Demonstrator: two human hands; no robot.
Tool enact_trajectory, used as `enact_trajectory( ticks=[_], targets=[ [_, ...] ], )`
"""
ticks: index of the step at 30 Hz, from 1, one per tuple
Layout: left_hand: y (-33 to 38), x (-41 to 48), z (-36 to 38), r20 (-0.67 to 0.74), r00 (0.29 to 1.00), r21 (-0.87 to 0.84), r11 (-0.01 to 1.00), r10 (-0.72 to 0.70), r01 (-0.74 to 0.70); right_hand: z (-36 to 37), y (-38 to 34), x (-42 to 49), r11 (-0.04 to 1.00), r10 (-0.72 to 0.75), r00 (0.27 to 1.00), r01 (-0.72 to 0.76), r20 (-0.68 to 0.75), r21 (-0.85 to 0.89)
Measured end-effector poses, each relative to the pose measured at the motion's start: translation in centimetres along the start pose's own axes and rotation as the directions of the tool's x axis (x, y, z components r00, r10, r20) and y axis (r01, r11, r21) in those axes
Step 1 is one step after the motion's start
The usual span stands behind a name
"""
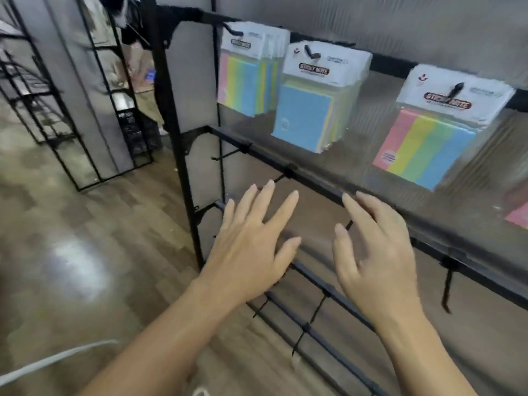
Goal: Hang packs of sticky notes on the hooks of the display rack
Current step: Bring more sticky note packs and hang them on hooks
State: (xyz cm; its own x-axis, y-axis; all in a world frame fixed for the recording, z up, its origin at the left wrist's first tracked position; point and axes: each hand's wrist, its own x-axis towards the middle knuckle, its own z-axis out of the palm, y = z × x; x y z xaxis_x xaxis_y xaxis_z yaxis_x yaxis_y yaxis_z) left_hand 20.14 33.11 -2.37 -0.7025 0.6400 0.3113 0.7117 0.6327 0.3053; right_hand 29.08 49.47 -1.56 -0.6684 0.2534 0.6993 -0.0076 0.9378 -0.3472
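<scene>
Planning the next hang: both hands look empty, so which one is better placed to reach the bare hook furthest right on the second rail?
Right, probably. The right hand is open and nearer that bare hook; the left hand would have to cross over it.

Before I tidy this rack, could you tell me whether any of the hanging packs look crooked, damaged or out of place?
Nothing stands out. The left packs, middle packs and right packs all hang on top-row hooks, none visibly torn or fallen. The lower hooks are bare, and the left hand and right hand hold nothing.
</scene>
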Motion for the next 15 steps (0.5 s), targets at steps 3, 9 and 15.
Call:
enact_trajectory(
  ticks=[3, 9, 15],
  targets=[
    [-3.2, -2.1, -1.3, -0.011, 0.991, 0.039, 0.991, -0.131, 0.132, 3.7, -2.6, 0.8, 0.998, -0.036, 0.983, 0.028, 0.177, 0.05],
    [-11.7, -4.7, -4.1, -0.047, 0.914, 0.069, 0.911, -0.403, 0.406, 11.0, -8.9, 4.0, 0.992, -0.123, 0.866, 0.11, 0.484, 0.055],
    [-21.8, -5.2, -6.8, -0.046, 0.907, -0.037, 0.908, -0.42, 0.418, 20.3, -14.2, 7.9, 0.979, -0.187, 0.785, 0.199, 0.591, 0.045]
  ],
)
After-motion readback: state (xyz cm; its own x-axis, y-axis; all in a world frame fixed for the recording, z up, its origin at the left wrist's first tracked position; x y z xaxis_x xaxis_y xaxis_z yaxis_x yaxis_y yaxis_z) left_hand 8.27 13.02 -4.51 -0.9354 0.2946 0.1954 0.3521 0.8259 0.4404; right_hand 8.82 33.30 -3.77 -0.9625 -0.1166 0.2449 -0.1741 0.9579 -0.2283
